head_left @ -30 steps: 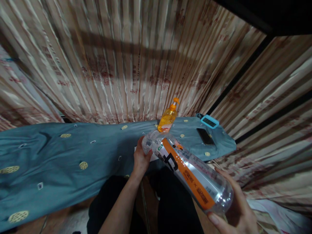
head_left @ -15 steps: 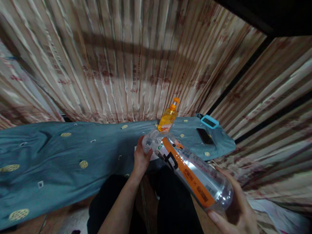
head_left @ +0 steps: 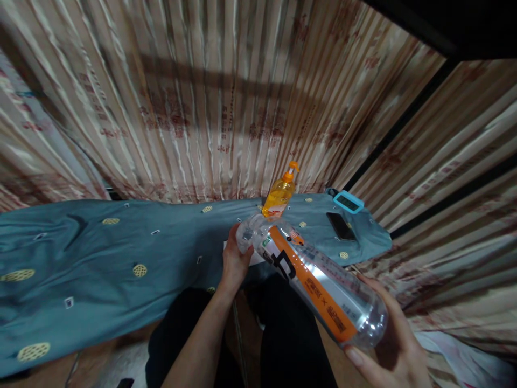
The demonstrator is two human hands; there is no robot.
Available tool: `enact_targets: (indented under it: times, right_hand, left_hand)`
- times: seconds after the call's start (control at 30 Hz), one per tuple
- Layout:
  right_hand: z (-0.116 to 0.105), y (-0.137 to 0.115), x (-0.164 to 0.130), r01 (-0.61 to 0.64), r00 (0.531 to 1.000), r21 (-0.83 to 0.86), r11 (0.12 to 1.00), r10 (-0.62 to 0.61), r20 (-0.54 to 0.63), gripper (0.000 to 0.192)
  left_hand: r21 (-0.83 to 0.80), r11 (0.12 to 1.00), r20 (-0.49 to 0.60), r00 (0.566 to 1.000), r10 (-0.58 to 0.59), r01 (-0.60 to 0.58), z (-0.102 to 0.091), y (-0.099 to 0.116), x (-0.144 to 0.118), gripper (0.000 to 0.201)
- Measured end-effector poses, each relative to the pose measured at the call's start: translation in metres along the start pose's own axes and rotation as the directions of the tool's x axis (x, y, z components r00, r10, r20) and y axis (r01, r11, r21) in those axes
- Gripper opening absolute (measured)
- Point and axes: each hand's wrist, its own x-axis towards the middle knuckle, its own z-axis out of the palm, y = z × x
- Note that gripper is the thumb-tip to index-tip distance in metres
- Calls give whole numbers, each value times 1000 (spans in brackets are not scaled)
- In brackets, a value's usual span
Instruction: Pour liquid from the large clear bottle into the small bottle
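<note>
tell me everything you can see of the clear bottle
The clear bottle looks like thin, see-through plastic, apparently empty. Its wrapped label is orange and silvery with dark print. It is held on a slant, rounded base toward the lower right, other end near the yellow pump bottle. The right hand grips the base, the left hand the other end, where a cap cannot be made out.
</note>
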Motion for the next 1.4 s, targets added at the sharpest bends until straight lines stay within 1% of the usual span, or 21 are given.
enact_targets:
  times: [0.2,0.37,0.5,0.63,0.7,0.77,0.83,0.9,1.0,1.07,1.1,1.17,1.23,1.4]
  right_hand:
    - [-2,2,1,-23,1000,15,1000,23,14,76]
    - [-9,10,5,84,996,-70,994,-81,44,73]
    - [-14,17,8,193,969,-94,977,-175,177,74]
    - [-7,12,4,88,995,-48,995,-86,43,70]
    - [-5,9,2,77,996,-31,997,-76,35,70]
    - [-6,11,3,93,995,-43,995,-92,39,71]
    - [-12,16,7,164,983,-93,982,-154,101,72]
    - [-21,24,12,249,958,-147,957,-221,181,75]
    - [-28,32,17,313,933,-165,935,-270,238,79]
    - [-26,31,15,310,932,-163,937,-265,246,80]
    - [-23,28,14,266,948,-153,952,-231,217,78]
    - [-17,21,9,149,984,-126,981,-134,121,75]
    - [-11,14,5,74,996,-103,992,-67,64,76]
    - [-6,9,3,44,998,-35,998,-42,55,76]
  left_hand:
    - [-7,1000,-2,1000,14,-14,-1,0,-1,68]
    - [0,1000,-10,1000,1,-1,0,-1,-1,68]
    - [4,1000,6,1000,4,-4,-2,1,-1,68]
    - [-9,1000,6,1000,8,-8,-2,0,-1,68]
    - [-17,1000,5,1000,19,-19,-2,-1,-1,68]
    - [-18,1000,5,1000,25,-25,-2,-1,-1,69]
    - [-13,1000,3,1000,17,-17,-2,-1,0,69]
    - [-9,1000,-3,1000,12,-12,-2,0,0,68]
    - [-8,1000,-17,1000,14,-14,-2,2,0,67]
    - [-3,1000,-14,1000,3,-3,-2,3,-1,68]
    - [3,1000,-8,1000,-5,5,-2,3,-1,69]
    - [5,1000,-2,1000,-14,14,-1,2,-1,69]
    - [-2,1000,-10,1000,-13,13,-1,1,-1,69]
    - [-11,1000,-13,1000,-5,5,0,0,-1,69]
